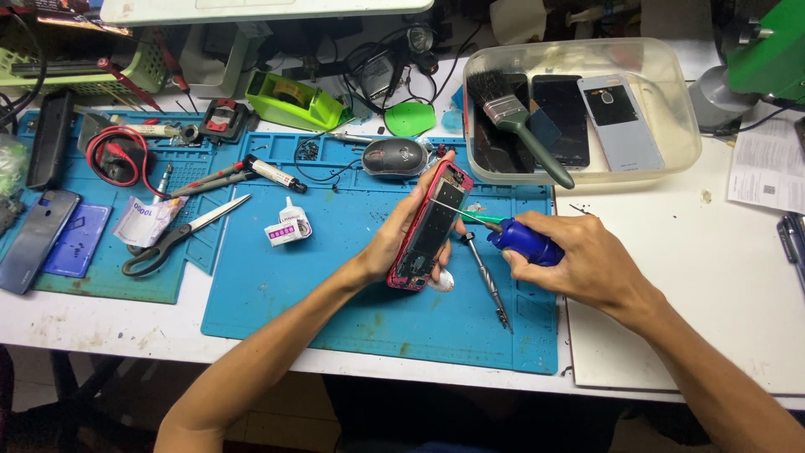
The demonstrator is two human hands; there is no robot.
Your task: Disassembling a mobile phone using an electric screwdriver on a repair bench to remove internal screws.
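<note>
- The left hand (pixel 392 239) holds an opened red phone (pixel 429 226) tight, tilted up over the blue mat (pixel 277 285).
- The right hand (pixel 583 260) grips a blue screwdriver (pixel 520 241); its tip touches the phone's side.
- Another screwdriver (pixel 488 281) lies on the mat just beside the phone.

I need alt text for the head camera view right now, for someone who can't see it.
The left hand holds an opened red phone tilted on edge over a blue work mat, while the right hand presses a blue-handled screwdriver against its side. Scissors, a glue bottle and a clear tub of phones lie around them.
</note>
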